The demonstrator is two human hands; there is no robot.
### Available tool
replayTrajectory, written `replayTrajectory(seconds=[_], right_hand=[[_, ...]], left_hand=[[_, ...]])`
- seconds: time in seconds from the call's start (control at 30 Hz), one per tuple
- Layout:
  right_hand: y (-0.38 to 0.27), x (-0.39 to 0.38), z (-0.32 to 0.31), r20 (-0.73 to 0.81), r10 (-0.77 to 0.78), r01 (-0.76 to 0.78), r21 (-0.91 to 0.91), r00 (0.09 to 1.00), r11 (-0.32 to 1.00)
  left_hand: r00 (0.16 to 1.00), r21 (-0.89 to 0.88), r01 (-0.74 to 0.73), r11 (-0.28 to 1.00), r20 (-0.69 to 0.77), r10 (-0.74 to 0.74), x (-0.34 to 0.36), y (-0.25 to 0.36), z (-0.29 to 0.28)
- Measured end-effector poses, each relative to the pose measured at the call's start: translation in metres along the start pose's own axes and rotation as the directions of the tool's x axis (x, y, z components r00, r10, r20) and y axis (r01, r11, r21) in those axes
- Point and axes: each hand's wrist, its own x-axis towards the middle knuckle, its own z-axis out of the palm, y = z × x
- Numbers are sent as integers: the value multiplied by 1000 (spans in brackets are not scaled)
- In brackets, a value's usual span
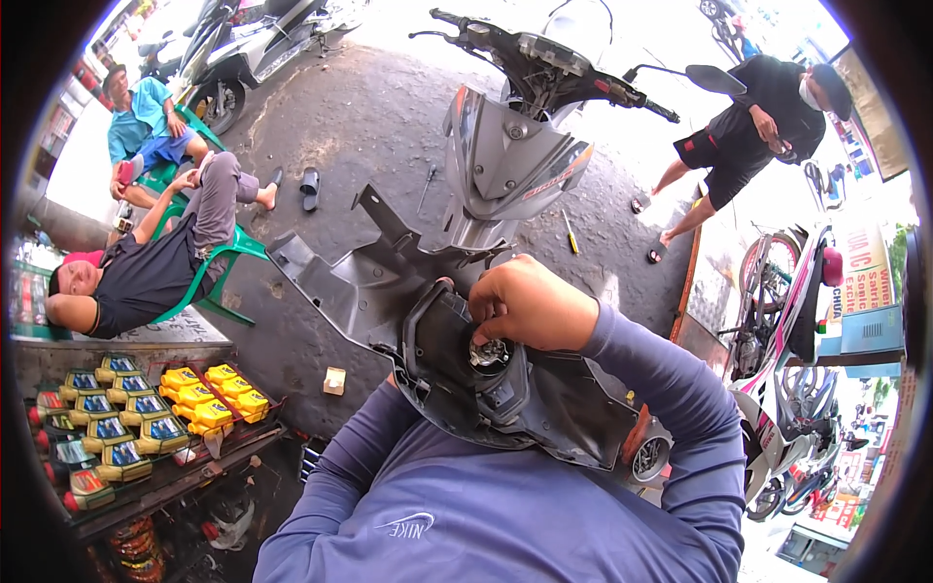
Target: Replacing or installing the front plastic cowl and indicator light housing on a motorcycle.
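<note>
A large dark grey plastic motorbike fairing rests against my lap, its inner side facing up. My right hand reaches over it with fingers bent and pinched together at a round, shiny metal part set in its middle. Whether something small sits between those fingertips is too fine to see. My left hand goes behind the fairing's left side; only a bit by the wrist shows, and the plastic hides its fingers. Just beyond the fairing stands a scooter with its grey front cover on and bare handlebar.
Yellow bottles and several other bottles stand on a rack at left. A yellow-handled screwdriver, a sandal and a small box lie on the ground. Two people sit at left; a person stands at right near parked motorbikes.
</note>
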Motion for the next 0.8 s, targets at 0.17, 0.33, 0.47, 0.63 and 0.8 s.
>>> replayTrajectory(seconds=[0.17, 0.33, 0.47, 0.63, 0.8], right_hand=[[5, -4, 5, -19, 8, -8, 16, 1000, 1000], [8, -4, 13, -40, 27, -27, -5, 999, 1000], [9, -6, 16, -56, -33, 32, -33, 998, 999], [36, -10, 5, -5, -142, 142, 54, 990, 988], [77, -59, -26, -467, 17, 75, 178, 884, 981]], left_hand=[[1000, 37, -1, 999, 7, 0, 1, 10, -3], [1000, 126, 2, 992, 5, -2, 2, 25, 8], [1000, 193, 24, 981, 7, -26, 2, 34, 15], [996, 251, 68, 965, 34, -79, 19, 29, 21], [991, 309, 112, 945, 41, -131, 55, -1, 25]])
